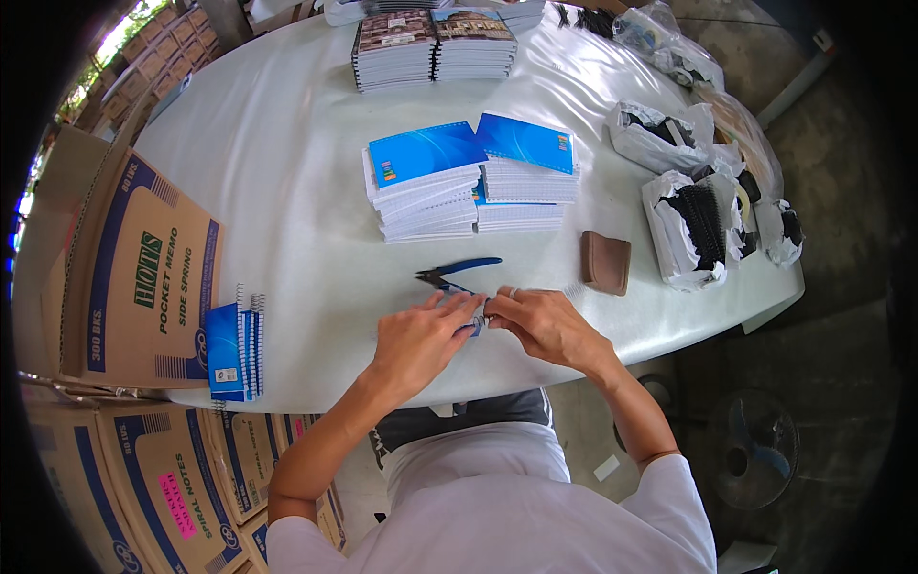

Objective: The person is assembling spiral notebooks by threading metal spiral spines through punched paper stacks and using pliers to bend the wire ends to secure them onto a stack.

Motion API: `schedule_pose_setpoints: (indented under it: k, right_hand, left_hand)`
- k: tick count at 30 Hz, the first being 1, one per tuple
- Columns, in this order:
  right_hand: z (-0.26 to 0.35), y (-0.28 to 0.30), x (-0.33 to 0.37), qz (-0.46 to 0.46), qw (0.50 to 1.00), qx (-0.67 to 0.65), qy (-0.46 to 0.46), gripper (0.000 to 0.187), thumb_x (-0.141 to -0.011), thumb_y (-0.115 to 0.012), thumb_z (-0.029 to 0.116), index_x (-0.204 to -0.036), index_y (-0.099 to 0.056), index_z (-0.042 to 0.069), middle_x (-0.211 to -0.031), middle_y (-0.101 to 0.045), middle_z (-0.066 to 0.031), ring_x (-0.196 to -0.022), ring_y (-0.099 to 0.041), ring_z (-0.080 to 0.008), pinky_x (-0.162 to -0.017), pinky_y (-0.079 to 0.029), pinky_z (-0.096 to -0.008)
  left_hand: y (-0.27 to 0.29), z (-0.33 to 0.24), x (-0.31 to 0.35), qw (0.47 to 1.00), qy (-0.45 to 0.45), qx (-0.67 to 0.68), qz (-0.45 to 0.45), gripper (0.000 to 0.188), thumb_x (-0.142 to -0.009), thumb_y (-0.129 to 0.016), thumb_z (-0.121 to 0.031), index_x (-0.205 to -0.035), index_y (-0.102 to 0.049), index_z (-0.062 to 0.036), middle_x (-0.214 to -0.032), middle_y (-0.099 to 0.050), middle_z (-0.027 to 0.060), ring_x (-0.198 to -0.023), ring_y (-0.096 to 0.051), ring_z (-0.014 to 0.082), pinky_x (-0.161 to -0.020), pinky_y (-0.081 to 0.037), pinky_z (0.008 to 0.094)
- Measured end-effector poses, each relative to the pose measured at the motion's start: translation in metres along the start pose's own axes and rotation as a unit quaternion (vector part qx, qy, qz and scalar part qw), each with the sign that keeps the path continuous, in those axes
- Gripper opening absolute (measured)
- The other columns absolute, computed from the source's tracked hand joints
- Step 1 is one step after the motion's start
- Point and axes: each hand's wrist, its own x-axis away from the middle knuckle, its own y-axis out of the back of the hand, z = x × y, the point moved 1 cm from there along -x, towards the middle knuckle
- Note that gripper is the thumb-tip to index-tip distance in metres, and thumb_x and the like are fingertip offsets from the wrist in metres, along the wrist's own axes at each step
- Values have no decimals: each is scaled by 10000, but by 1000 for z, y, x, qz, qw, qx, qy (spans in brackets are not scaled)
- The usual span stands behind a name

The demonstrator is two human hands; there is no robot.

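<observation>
Near the table's front edge, my two hands meet over a small blue-covered notebook (473, 328), mostly hidden under my fingers. My left hand (421, 335) is closed on it, fingers pressed together across its top. With thumb and fingers pinched at the notebook's right end, my right hand (545, 328) grips what looks like a thin wire coil (575, 289), which shows faintly beyond the knuckles. Just past my fingertips lie cutting pliers (461, 270) with blue handles, their jaws pointing left. A brown leather-like pouch (605, 263) rests right of my right hand.
Blue-covered pads (427, 196) are stacked mid-table, with thicker spiral notebooks (394, 62) behind. Finished-looking blue spiral memo books (229, 349) stand left, beside a large carton (143, 268). Opened packs of black coils (693, 225) line the right edge. A fan (755, 450) stands on the floor.
</observation>
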Motion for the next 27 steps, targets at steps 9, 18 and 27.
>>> schedule_pose_setpoints:
  k: [9, 18, 27]
  right_hand:
    - [1, -8, 6, 56, 997, 46, -18, 249, -848, -687, 93, -1081, -612, 46, -1048, -647, -112, -890, -628, -341, -795, -499, -442]
    - [-124, 81, 68, 73, 968, 135, -196, 803, -638, -880, 107, -1377, -570, 160, -1215, -653, -129, -1312, -462, -351, -1016, -432, -433]
    - [-62, 26, -25, 214, 925, -314, -24, 448, -895, -689, 366, -1216, -690, 54, -1183, -686, -145, -1084, -624, -277, -966, -462, -382]
  left_hand:
    - [7, -2, -5, 997, 8, 43, 61, 437, -902, -652, -275, -1333, -589, -240, -1233, -672, 29, -995, -685, 262, -762, -565, 400]
    - [-2, 10, -1, 992, -82, -3, 94, 476, -910, -636, -367, -1374, -543, -319, -1262, -658, 10, -949, -692, 283, -760, -572, 394]
    - [11, 17, 8, 995, 69, -29, 66, 884, -809, -708, -495, -1542, -258, -292, -1195, -677, 87, -933, -690, 322, -721, -556, 428]
